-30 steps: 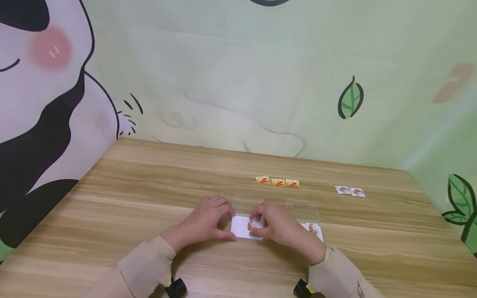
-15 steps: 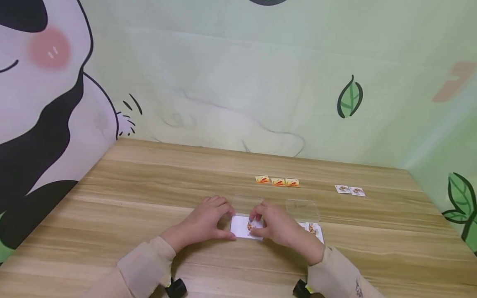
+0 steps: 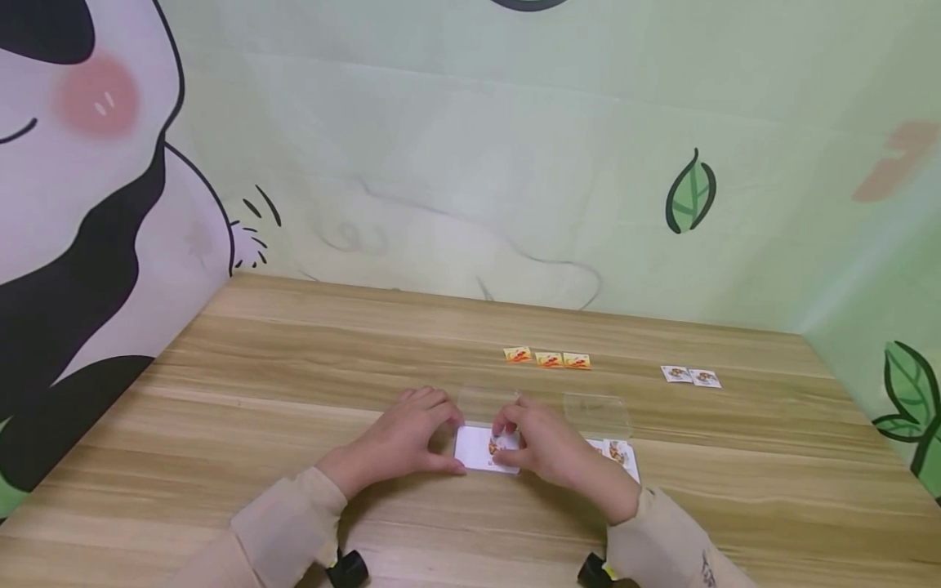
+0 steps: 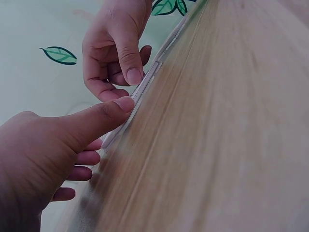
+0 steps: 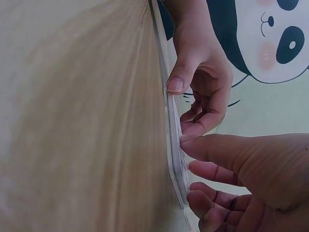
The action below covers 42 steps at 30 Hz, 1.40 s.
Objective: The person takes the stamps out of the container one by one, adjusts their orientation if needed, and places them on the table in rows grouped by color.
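Observation:
A flat white-filled case lies on the table in front of me, with its clear lid tipped back behind it. My left hand holds the case's left end, thumb at the front corner and fingers at the back one. Over its right end, my right hand pinches a small picture card between thumb and fingers, laid on the white surface. Both thumbs show along the thin case edge in the right wrist view. Part of the picture is hidden by the right hand.
Right of it lies a second white case with a picture on it, partly covered by my right wrist; its clear lid stands behind. Farther back are three yellow-red picture cards and two white picture cards. A printed wall bounds the table.

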### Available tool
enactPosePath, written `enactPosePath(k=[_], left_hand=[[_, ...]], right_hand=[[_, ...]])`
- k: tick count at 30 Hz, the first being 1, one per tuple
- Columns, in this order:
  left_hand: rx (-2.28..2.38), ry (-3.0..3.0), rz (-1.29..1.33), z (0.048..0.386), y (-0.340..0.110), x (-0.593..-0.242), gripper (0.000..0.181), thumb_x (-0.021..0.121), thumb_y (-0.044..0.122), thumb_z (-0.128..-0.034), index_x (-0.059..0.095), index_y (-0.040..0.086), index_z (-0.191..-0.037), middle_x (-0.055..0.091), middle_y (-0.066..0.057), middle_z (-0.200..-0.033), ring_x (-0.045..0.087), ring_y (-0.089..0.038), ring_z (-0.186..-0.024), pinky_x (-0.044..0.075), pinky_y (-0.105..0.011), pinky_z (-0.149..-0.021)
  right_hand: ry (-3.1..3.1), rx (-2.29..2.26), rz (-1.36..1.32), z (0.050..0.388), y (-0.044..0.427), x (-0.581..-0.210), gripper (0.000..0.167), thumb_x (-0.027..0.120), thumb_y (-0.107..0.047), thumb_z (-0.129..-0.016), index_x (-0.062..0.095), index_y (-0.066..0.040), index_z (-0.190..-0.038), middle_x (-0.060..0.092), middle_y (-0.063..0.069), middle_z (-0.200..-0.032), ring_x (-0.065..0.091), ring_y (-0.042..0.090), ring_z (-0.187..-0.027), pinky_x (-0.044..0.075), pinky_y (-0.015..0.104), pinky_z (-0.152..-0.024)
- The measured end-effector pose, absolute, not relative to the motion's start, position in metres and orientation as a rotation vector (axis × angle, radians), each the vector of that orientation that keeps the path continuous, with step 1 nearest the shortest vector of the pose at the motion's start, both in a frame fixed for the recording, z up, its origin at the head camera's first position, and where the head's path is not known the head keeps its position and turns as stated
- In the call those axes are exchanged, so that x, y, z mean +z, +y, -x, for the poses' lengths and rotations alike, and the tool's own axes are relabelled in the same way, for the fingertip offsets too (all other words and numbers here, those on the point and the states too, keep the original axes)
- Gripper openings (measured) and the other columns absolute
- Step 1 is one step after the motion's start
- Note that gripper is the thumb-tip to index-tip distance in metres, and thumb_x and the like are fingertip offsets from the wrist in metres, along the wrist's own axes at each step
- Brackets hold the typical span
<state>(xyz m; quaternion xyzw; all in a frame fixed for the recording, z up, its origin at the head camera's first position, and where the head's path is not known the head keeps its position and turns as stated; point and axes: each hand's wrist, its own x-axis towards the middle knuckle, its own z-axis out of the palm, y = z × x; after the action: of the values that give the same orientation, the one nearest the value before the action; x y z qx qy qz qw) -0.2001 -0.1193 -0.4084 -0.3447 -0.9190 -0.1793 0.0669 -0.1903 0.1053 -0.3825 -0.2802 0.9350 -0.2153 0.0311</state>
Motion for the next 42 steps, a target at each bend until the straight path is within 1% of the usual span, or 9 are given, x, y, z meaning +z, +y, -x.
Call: enactPosePath(k=[5, 15, 27, 42], left_hand=[[-0.538, -2.764, 1.039, 0.2005, -0.1188, -0.4085, 0.052, 0.08, 0.05, -0.0688, 0.064, 0.015, -0.103, 0.063, 0.001, -0.106, 0.054, -0.017, -0.104, 0.043, -0.04, -0.098], [-0.535, -2.762, 1.042, 0.2009, -0.119, -0.4091, 0.053, 0.08, 0.051, -0.0686, 0.064, 0.015, -0.104, 0.063, 0.001, -0.107, 0.054, -0.018, -0.105, 0.042, -0.04, -0.1], [-0.535, -2.778, 1.038, 0.2016, -0.1195, -0.4099, 0.051, 0.079, 0.051, -0.07, 0.063, 0.016, -0.104, 0.063, 0.001, -0.108, 0.054, -0.018, -0.107, 0.042, -0.041, -0.1], [-0.527, -2.768, 1.048, 0.2023, -0.1195, -0.4107, 0.052, 0.079, 0.051, -0.0698, 0.064, 0.015, -0.104, 0.063, 0.001, -0.107, 0.054, -0.018, -0.106, 0.043, -0.041, -0.1]], right_hand=[[2.868, -0.679, 0.817, 0.19, 0.1049, -0.3825, 0.022, 0.079, -0.018, -0.077, 0.062, -0.013, -0.09, 0.052, -0.001, -0.084, 0.044, 0.01, -0.069, 0.038, 0.023, -0.063], [2.874, -0.697, 0.833, 0.1896, 0.1053, -0.3827, 0.024, 0.079, -0.019, -0.076, 0.061, -0.014, -0.09, 0.054, 0.001, -0.087, 0.045, 0.01, -0.071, 0.038, 0.02, -0.061], [2.857, -0.731, 0.802, 0.1907, 0.1048, -0.3826, 0.026, 0.08, -0.016, -0.076, 0.061, -0.011, -0.093, 0.052, 0.0, -0.082, 0.046, 0.011, -0.072, 0.039, 0.021, -0.063], [2.852, -0.749, 0.802, 0.1916, 0.1054, -0.3833, 0.021, 0.078, -0.013, -0.077, 0.064, -0.009, -0.092, 0.052, 0.001, -0.081, 0.047, 0.011, -0.072, 0.04, 0.02, -0.062]])
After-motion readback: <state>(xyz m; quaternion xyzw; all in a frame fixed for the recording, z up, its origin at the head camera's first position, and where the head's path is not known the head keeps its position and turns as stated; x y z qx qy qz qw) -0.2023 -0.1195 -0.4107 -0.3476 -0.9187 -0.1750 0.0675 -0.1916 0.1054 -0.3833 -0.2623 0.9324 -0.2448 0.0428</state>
